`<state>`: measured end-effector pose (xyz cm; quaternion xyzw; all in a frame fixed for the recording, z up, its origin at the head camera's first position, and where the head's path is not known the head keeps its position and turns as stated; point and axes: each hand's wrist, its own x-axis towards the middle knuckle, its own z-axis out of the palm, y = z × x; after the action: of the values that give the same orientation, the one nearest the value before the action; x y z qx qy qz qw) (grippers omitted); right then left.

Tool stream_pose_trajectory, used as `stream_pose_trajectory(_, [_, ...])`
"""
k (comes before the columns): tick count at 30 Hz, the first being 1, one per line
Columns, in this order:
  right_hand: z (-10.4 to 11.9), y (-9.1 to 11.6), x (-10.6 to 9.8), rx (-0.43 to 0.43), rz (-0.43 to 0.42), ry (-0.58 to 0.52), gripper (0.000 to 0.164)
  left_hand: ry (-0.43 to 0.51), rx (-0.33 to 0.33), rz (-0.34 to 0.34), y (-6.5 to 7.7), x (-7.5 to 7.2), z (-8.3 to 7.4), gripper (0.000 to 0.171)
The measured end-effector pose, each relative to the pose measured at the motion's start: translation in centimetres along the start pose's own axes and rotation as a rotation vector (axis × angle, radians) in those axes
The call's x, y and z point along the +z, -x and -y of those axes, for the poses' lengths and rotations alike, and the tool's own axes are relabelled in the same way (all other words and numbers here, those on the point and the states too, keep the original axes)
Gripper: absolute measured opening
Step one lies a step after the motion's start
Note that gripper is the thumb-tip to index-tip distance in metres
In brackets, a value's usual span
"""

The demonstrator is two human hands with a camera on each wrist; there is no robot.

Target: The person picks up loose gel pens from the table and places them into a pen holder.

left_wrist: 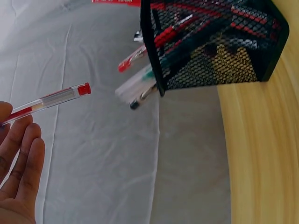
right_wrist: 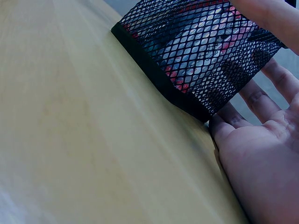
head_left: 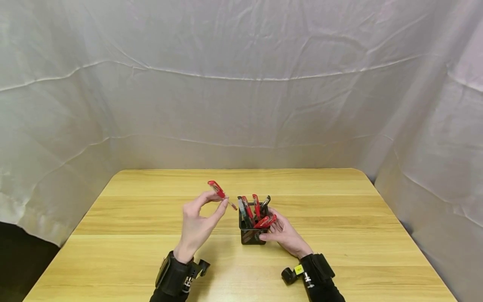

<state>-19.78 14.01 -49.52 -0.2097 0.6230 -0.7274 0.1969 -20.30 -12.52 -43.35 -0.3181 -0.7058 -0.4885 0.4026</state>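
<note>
My left hand point(head_left: 197, 224) pinches a clear-barrelled pen with red ends point(head_left: 216, 188) between thumb and fingertips. The pen is tilted in the air just left of a black mesh pen holder point(head_left: 253, 237). In the left wrist view, the red end of the pen point(left_wrist: 58, 96) points toward the holder, apart from it. My right hand point(head_left: 287, 238) grips the holder from its right side, thumb across the near face and fingers behind. Several red pens point(head_left: 257, 205) and a few dark ones stick up out of the holder. Their lower parts show through the mesh point(right_wrist: 201, 51).
The holder stands on a light wood table point(head_left: 132, 235), near its middle. A pale draped sheet point(head_left: 241, 109) hangs behind the table and along both sides. Each wrist wears a black strap with a small camera point(head_left: 289, 276).
</note>
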Motion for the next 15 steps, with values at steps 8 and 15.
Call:
stream_pose_trajectory(8, [-0.1,-0.1,-0.1,-0.017,0.011,0.001,0.082,-0.025,-0.07,0.122,-1.8,0.2,-4.7,0.022])
stream_pose_trajectory(15, [-0.1,-0.2,0.0,-0.005,-0.001,0.0,0.081,-0.04,-0.076,0.239,-1.8,0.8,-5.4,0.028])
